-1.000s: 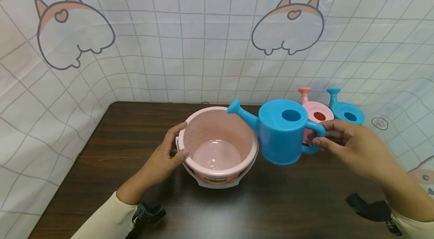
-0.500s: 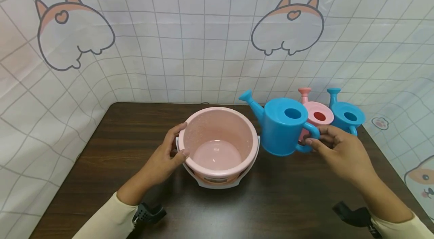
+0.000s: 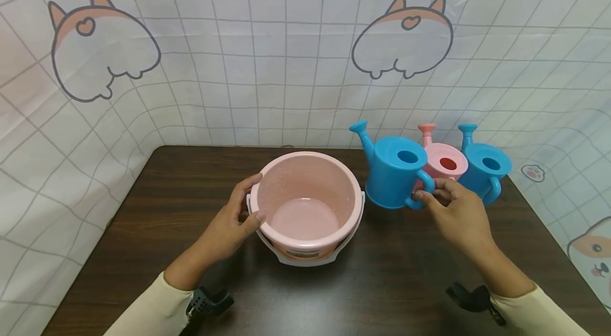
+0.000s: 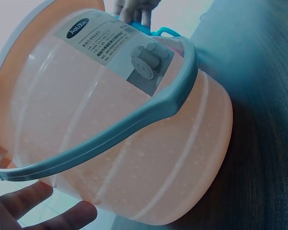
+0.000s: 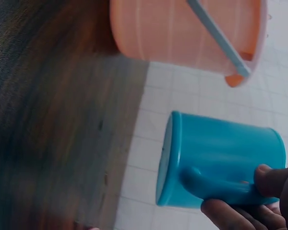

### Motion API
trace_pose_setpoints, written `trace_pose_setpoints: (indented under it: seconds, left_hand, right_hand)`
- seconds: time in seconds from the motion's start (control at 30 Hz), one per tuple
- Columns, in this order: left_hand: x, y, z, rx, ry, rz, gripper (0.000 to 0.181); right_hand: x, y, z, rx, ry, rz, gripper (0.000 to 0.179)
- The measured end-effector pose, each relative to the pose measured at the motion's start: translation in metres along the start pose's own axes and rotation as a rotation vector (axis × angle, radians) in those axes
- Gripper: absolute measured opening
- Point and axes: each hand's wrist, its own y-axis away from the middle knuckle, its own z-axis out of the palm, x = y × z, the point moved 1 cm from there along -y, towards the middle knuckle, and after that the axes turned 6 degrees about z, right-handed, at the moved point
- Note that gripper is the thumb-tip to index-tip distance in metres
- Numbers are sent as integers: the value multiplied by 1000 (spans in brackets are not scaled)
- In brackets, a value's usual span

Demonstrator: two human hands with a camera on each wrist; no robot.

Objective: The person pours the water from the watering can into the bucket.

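A pink bucket point(image 3: 305, 219) with a pale bail handle point(image 4: 129, 127) stands upright on the dark wood table. My left hand point(image 3: 231, 224) holds its left rim, thumb tip over the edge. In the left wrist view, two fingers point(image 4: 69, 216) lie beside the bucket wall. Right of the bucket, my right hand point(image 3: 460, 214) pinches the handle of a blue watering can point(image 3: 389, 179). The right wrist view shows its base apart from the tabletop, spout hidden. The can is nearly upright, its spout pointing back and left.
Behind my right hand stand a pink watering can point(image 3: 433, 158), partly covered by the held one, and another blue watering can point(image 3: 479, 171). A white grid-patterned cloth point(image 3: 286, 60) with dog drawings rises behind the table point(image 3: 191, 177) and along its sides.
My right hand has moved left and back, carrying the blue watering can away from the bucket's rim, and the can's spout has turned from leftward to more upright. My left hand and the bucket stay put.
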Motion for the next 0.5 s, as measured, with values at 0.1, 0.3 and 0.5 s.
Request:
trace_pose_setpoints:
  seconds: [0.1, 0.3, 0.5]
  left_hand:
    - [0, 0, 0, -3, 5, 1, 71]
    - [0, 0, 0, -4, 1, 4, 71]
    - [-1, 0, 0, -4, -1, 10, 71]
  right_hand:
    - [3, -3, 7, 26, 1, 22, 42]
    - [9, -9, 19, 49, -11, 53, 43]
    - [16, -18, 29, 33, -6, 106, 45]
